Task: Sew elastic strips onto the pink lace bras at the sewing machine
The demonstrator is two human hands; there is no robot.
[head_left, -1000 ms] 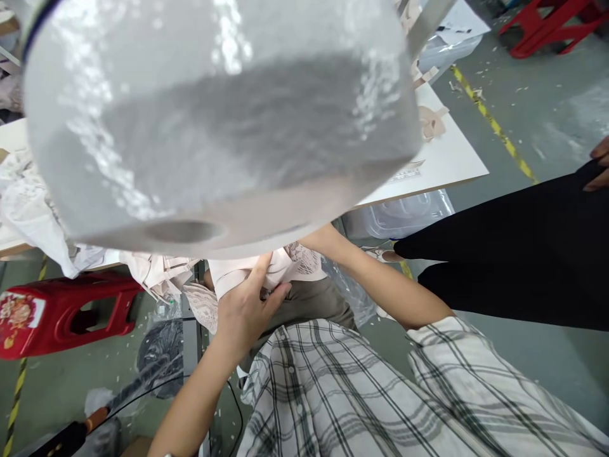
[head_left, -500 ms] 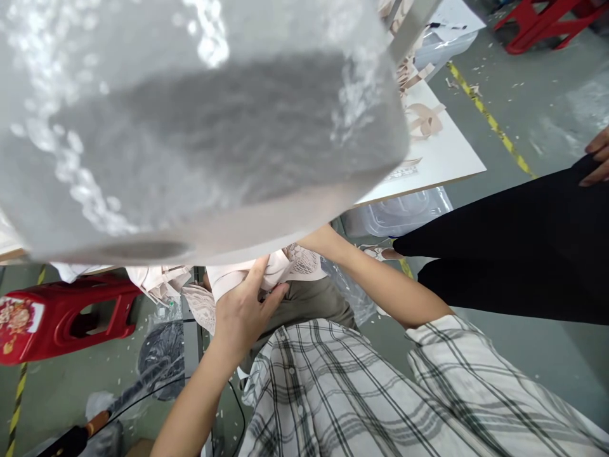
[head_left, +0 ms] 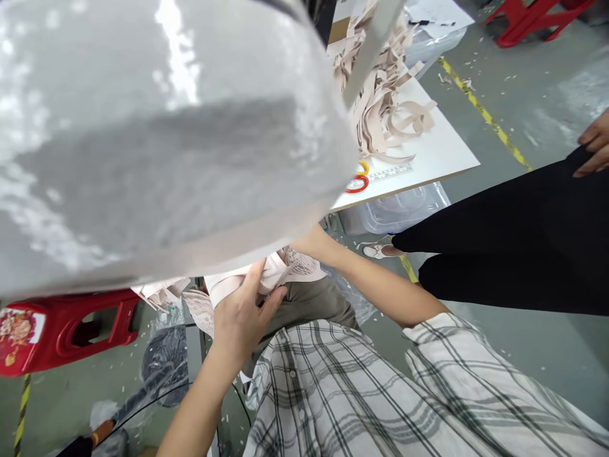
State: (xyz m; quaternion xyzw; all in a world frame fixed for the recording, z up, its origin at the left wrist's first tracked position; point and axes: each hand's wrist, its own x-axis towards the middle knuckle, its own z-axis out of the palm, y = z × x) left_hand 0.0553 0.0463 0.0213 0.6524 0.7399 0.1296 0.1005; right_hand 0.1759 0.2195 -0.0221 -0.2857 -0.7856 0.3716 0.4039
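Observation:
My left hand [head_left: 245, 311] is closed on a pale pink lace garment [head_left: 304, 267], its thumb and fingers pinching the folded fabric above my lap. Smooth cloth and a lace panel show around the fingers. Further left, a lace edge [head_left: 200, 309] of pale pink fabric hangs beside my wrist. My right hand is hidden behind a large grey-white machine body [head_left: 181, 165] that is close to the camera; only my right wrist and forearm show, reaching under its lower edge next to the lace. What the right fingers do is out of sight.
On the white table [head_left: 445, 149] at the right lie pink fabric strips [head_left: 375, 108], scissors [head_left: 358, 184] and a clear ruler [head_left: 392, 172]. A plastic bin [head_left: 404, 208] is beneath. A person in black trousers [head_left: 514, 247] stands at right. A red stool [head_left: 71, 330] is at left.
The view has shifted, so the machine body sits further left and lower, uncovering more fabric strips and the scissors. My left hand keeps its grip on the lace garment, almost unmoved.

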